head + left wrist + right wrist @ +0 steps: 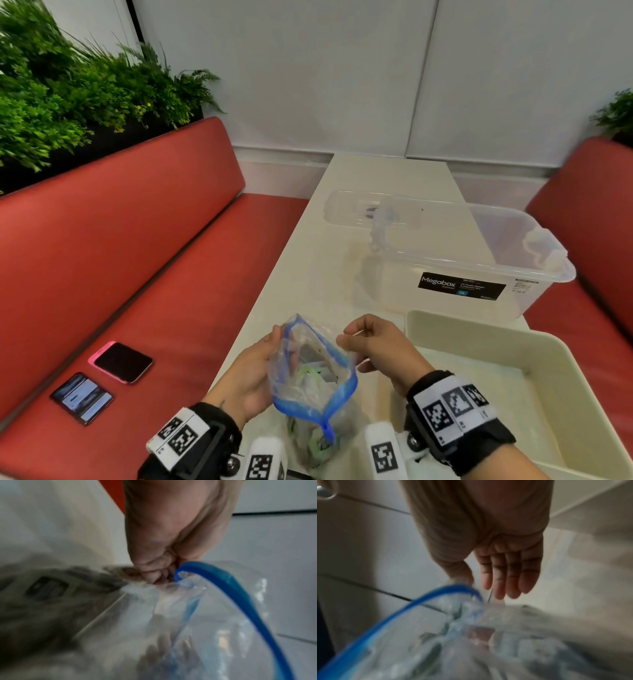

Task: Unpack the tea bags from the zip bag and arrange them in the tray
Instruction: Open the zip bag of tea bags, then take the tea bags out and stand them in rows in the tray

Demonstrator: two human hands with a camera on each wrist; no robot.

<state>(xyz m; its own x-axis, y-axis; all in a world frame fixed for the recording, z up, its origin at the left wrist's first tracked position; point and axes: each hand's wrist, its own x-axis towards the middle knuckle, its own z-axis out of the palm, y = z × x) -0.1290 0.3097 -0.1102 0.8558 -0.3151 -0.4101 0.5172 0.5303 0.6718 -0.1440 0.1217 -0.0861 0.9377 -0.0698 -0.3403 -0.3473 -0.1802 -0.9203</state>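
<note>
We see the left hand (255, 373) pinching the zip bag (310, 383) rim | right hand (375, 346) pinching the opposite rim | tea bags (313, 375) below both sets of fingers | tray (534, 346) beside the right fingers.

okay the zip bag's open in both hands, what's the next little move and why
Probably reach the right hand into the zip bag for a tea bag: the left hand grips the blue rim, the mouth gapes, and the tray sits alongside.
</note>
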